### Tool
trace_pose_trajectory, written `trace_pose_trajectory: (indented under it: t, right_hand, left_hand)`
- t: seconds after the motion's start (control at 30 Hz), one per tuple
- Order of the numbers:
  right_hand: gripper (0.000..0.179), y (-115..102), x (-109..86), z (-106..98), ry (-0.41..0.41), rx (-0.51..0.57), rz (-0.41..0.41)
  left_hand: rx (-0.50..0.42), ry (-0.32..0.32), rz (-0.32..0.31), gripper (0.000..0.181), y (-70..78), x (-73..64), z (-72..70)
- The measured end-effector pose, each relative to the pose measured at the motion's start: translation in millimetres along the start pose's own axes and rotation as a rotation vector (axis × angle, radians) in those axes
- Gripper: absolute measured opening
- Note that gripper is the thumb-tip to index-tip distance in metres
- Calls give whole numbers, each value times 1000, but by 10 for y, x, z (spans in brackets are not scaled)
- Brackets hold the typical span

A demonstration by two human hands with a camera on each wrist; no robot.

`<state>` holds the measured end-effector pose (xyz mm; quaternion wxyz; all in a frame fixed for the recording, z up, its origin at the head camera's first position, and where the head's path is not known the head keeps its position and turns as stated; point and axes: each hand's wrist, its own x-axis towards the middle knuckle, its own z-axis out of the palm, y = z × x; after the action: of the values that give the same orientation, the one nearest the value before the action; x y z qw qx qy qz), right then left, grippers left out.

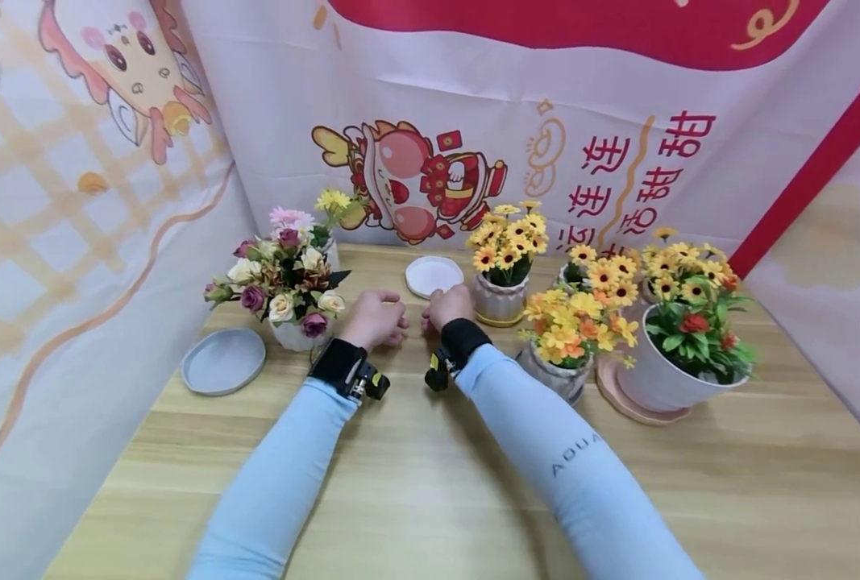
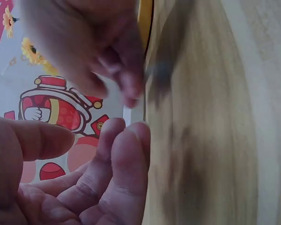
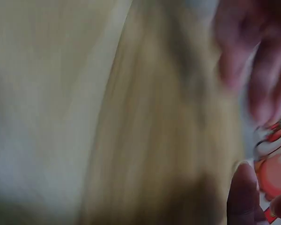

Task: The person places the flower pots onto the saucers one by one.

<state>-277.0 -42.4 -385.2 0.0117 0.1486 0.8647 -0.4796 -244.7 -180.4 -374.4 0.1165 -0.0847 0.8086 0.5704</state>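
My left hand (image 1: pixel 377 319) hovers just above the wooden table, beside the white pot of roses (image 1: pixel 292 335). In the left wrist view its fingers (image 2: pixel 129 164) are loosely bent, with the thumb apart from them and nothing between. Facing it across a small gap is my right hand (image 1: pixel 450 308), fingers relaxed and holding nothing that I can see. It is at the front of a small round white saucer (image 1: pixel 430 271) and covers part of its edge. In the right wrist view both hands are partly cut off and blurred.
A blue-grey saucer (image 1: pixel 223 362) lies at the left. Yellow daisies (image 1: pixel 509 242) stand in a pot right of the white saucer. Farther right are a pot of orange-yellow flowers (image 1: pixel 563 326) and a large white pot (image 1: pixel 665 362) on a pink saucer (image 1: pixel 629 403). Printed cloth (image 1: pixel 270 97) hangs behind.
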Motion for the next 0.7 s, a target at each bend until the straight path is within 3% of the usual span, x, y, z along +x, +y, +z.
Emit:
trace_pose_trajectory:
  t: [0.07,0.2,0.33,0.47,0.57,0.67,0.7]
  right_hand:
    - [35,-2,67,66,43,-123,0]
    - [36,-25,243,107,61,-194,57]
    - [13,-12,447,61,34,-252,109]
    - [37,-11,569,51,-18,-312,132]
    - [31,-24,591,85,-34,-296,129]
    - [5,-44,559,149,-55,-185,139]
    - [9,-53,539,172,-66,-138,147]
  left_hand:
    - [18,12,-1,45,-2,-54,-37]
    - [81,23,31,48,42,-179,-86]
    - [196,2,98,47,145,-359,-59]
    - [290,-21,206,43,251,-582,-57]
    - [273,-30,278,41,329,-752,-101]
    - [246,-23,311,40,385,-904,-203]
    - [234,-21,316,39,397,-946,-249]
